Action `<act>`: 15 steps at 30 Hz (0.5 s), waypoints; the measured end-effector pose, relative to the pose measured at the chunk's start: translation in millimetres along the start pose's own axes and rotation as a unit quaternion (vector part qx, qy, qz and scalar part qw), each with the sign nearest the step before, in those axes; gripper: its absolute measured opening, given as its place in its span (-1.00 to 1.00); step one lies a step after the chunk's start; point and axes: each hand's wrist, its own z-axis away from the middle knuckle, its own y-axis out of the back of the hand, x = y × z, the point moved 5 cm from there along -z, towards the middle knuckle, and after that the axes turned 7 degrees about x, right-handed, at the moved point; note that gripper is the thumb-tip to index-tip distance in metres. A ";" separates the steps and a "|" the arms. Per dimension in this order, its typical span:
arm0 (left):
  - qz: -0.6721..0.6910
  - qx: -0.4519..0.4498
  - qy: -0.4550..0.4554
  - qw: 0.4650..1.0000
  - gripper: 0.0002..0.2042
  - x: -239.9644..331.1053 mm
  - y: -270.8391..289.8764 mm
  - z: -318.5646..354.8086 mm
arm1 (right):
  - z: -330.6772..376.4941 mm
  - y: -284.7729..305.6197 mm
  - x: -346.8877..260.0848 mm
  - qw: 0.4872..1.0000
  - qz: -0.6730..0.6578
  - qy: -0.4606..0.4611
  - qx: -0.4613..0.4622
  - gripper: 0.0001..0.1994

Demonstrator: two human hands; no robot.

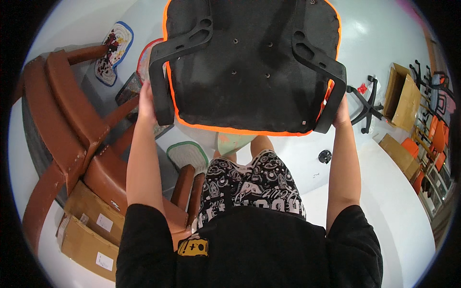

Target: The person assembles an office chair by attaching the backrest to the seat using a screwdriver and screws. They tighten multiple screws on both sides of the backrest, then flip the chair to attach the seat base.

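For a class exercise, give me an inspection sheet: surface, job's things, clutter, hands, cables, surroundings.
Surface: pale floor.
Job's things: black panel with orange edging, left armrest and right armrest, both black.
Clutter: five-spoke base, small black round part, open cardboard box, more cardboard at lower left.
Hands: left hand holds left armrest, right hand holds right armrest.
Cables: nothing seen.
Surroundings: brown frame at left; orange chair parts at far right.

Chair seat (249,96) at far centre, between left hand (148,103) and right hand (341,113); left armrest (164,102) and right armrest (331,106) at its sides, each hand outside its armrest. Left: furniture frame (72,110), boxes (91,237) at near end, mat (126,41) at far end. Right: round part (325,156) nearer than chair base (368,107); open box (406,103) right of base, chairs (437,137) farther right
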 end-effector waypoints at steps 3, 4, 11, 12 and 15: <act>-0.011 -0.035 0.040 0.999 -0.33 1.2 -29.7 1.1 | 13.0 -14.7 3.6 0.989 -0.102 -0.036 -0.102 -0.07; 0.032 -0.028 0.020 0.999 -0.30 3.0 -30.7 6.1 | 20.6 -15.2 3.5 0.986 -0.121 0.000 -0.111 -0.03; 0.022 -0.061 0.010 0.998 -0.29 3.0 -27.5 10.4 | 22.4 -11.7 8.8 0.990 0.091 0.101 -0.039 0.13; -0.027 -0.094 0.010 0.995 -0.30 7.6 -32.8 6.2 | 21.1 -11.4 7.9 0.992 0.078 0.097 -0.032 0.05; -0.011 -0.125 -0.046 0.991 -0.33 37.1 -47.3 -5.4 | 23.2 -13.9 9.9 0.994 0.077 0.068 -0.039 0.03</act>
